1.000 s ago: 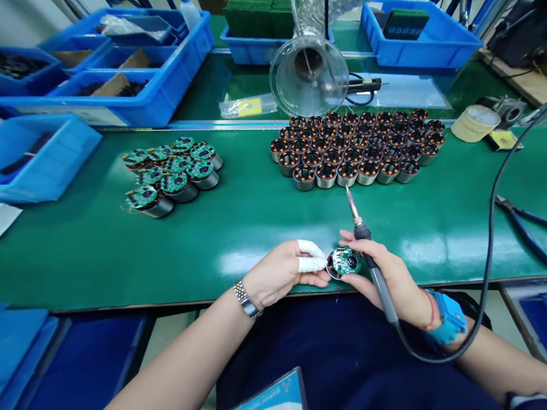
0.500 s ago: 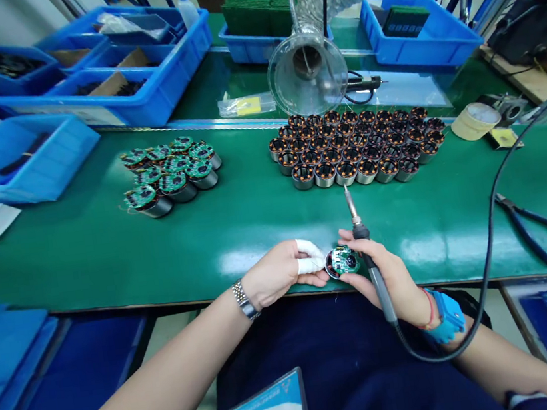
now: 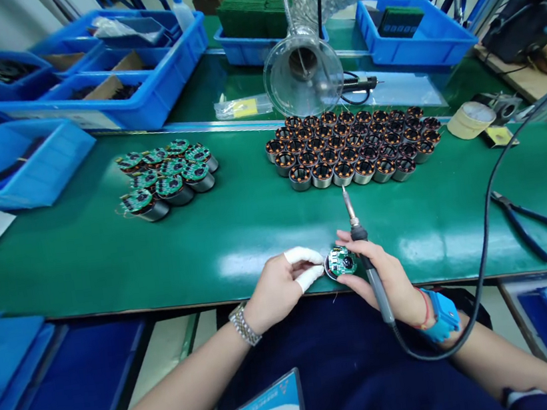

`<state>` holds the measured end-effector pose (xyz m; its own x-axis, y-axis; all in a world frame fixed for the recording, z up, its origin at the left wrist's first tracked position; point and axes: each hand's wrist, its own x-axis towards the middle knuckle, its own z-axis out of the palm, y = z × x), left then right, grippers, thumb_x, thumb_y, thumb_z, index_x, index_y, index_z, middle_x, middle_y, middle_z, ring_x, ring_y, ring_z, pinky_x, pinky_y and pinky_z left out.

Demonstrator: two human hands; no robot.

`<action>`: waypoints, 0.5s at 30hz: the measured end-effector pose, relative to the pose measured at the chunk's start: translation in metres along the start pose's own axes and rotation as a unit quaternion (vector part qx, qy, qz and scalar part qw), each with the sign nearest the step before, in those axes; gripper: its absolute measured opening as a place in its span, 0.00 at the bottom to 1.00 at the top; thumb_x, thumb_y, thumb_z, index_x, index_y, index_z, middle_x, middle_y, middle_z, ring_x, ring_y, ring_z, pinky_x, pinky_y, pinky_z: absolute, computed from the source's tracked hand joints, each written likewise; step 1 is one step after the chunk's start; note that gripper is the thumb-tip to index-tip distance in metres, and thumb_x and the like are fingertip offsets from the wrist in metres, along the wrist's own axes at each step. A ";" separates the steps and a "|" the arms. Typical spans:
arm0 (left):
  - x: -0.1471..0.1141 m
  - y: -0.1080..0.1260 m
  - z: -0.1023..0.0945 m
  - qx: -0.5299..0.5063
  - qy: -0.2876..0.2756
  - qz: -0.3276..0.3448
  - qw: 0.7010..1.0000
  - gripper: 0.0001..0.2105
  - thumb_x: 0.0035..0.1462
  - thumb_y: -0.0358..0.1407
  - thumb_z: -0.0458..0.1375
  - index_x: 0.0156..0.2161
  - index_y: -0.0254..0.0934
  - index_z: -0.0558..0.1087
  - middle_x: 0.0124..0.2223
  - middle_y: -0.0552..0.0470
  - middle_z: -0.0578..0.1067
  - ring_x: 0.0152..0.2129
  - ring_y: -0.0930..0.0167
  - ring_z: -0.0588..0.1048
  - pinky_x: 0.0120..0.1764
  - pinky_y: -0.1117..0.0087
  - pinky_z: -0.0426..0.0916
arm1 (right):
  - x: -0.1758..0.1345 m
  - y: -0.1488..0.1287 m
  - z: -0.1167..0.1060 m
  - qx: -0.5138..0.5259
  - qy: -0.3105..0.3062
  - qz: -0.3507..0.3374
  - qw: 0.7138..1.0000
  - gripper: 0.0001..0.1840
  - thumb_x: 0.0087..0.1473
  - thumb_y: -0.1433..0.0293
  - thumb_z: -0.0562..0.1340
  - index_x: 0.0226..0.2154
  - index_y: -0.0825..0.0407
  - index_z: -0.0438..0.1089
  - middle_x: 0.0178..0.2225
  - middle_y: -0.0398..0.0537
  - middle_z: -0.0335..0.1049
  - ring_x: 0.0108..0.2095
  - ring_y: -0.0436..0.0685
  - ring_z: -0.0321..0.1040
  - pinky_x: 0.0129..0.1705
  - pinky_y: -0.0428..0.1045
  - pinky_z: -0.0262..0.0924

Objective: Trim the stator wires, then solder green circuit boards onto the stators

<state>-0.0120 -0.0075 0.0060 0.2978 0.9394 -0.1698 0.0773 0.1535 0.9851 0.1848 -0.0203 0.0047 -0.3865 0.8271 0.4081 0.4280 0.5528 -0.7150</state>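
At the bench's front edge, a motor stator with a round green circuit board (image 3: 341, 262) on top is tilted toward me. My right hand (image 3: 388, 277) has its thumb and fingertips around the stator's right side. The same hand keeps a soldering iron (image 3: 375, 279) between its fingers, tip pointing away toward the stator rows. My left hand (image 3: 283, 281), with white finger cots on thumb and forefinger, pinches at the stator's left rim. Whatever lies between those fingertips is too small to make out.
Rows of bare stators (image 3: 343, 173) stand ahead, beneath a clear fume hood (image 3: 305, 86). Several board-topped stators (image 3: 173, 188) are grouped at left. Pliers (image 3: 522, 219) lie at right. The iron's black cable (image 3: 487, 257) loops over my right forearm. Blue bins (image 3: 160, 105) line the back.
My left hand has shifted slightly lower and left, its fingers now pinched more narrowly at the stator's rim. The right hand still holds the stator and iron; the whole view moved a little.
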 end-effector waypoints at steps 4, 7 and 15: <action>-0.008 -0.009 0.003 0.190 0.065 0.177 0.964 0.04 0.50 0.30 0.58 0.33 0.36 0.75 0.34 0.49 0.76 0.31 0.71 0.75 0.36 0.70 0.71 | 0.000 0.000 0.001 0.005 0.003 0.001 1.000 0.28 0.50 0.72 0.62 0.52 0.48 0.53 0.55 0.54 0.59 0.54 0.57 0.60 0.55 0.54 0.57; -0.008 -0.011 0.002 0.228 0.065 0.221 0.946 0.05 0.51 0.28 0.57 0.33 0.36 0.75 0.34 0.49 0.77 0.30 0.72 0.75 0.35 0.71 0.71 | 0.000 0.000 0.000 0.008 -0.001 0.006 1.000 0.28 0.50 0.72 0.62 0.52 0.47 0.53 0.55 0.53 0.59 0.54 0.56 0.59 0.55 0.53 0.57; -0.007 -0.009 -0.002 0.236 0.066 0.290 0.925 0.07 0.50 0.25 0.57 0.33 0.37 0.76 0.32 0.50 0.78 0.29 0.73 0.76 0.32 0.73 0.73 | 0.000 -0.002 0.000 0.008 -0.001 0.005 1.000 0.26 0.50 0.72 0.62 0.51 0.49 0.54 0.54 0.55 0.60 0.55 0.56 0.58 0.55 0.52 0.57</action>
<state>-0.0165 -0.0152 -0.0021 0.3030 0.8557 0.4195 0.3574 -0.5101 0.7824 0.1838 -0.0217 0.0059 -0.3847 0.8318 0.4001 0.4187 0.5436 -0.7275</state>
